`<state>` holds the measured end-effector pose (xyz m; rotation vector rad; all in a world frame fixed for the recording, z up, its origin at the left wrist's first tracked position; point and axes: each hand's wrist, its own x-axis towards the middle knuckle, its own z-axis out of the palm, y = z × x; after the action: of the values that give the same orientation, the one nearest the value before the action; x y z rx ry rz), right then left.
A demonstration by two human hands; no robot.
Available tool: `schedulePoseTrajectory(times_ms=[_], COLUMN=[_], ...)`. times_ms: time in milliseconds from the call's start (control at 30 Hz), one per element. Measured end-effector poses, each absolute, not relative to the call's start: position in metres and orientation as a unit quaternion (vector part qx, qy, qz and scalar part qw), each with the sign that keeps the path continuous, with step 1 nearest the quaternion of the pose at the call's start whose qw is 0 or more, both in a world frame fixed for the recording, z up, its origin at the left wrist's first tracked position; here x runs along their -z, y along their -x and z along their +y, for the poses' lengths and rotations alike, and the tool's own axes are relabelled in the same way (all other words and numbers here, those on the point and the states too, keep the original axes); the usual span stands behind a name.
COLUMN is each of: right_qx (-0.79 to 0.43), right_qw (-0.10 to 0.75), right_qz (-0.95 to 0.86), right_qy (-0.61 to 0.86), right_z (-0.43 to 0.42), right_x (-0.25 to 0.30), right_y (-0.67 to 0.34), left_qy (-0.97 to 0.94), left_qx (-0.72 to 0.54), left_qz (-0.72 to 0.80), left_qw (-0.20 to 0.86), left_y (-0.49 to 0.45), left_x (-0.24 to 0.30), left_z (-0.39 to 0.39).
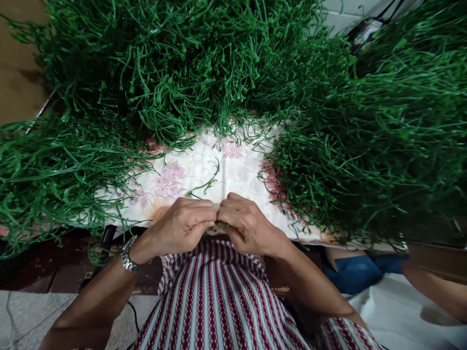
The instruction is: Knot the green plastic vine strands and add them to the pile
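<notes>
My left hand (188, 223) and my right hand (248, 221) meet at the fingertips over the table's near edge, both closed in a pinch. A small bit of green stem (226, 225) peeks out under my right fingers. What my left fingers pinch is hidden behind the knuckles. Just beyond the left hand, a thin green stem (207, 184) with forked tips lies on the floral cloth (204, 153). Whether its lower end reaches into that hand I cannot tell.
Large heaps of thin green stems surround the cloth: one at the back (175, 58), one at left (51, 170) and one at right (372, 136). Another person's arm (434, 282) is at the lower right. A dark cable (134, 316) hangs below the table.
</notes>
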<state>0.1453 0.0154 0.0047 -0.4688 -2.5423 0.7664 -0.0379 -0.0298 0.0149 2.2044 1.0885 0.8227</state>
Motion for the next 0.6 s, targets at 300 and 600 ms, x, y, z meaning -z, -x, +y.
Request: schedulePoseTrajectory(times_ms=[300,600], right_qx=[-0.507,-0.26], right_qw=[0.33,0.261], right_qz=[-0.787,-0.886], right_qy=[0.121,0.283], right_z=[0.024,0.023], right_x=[-0.005,-0.015], right_y=[-0.147,-0.155], left_qy=[-0.578,-0.517], left_qx=[-0.487,-0.495], left_qz=[0.433,0.501], left_qw=[0.491,0.486], left_y=[0.042,0.035], left_x=[-0.004,0.003], left_z=[-0.031,-0.031])
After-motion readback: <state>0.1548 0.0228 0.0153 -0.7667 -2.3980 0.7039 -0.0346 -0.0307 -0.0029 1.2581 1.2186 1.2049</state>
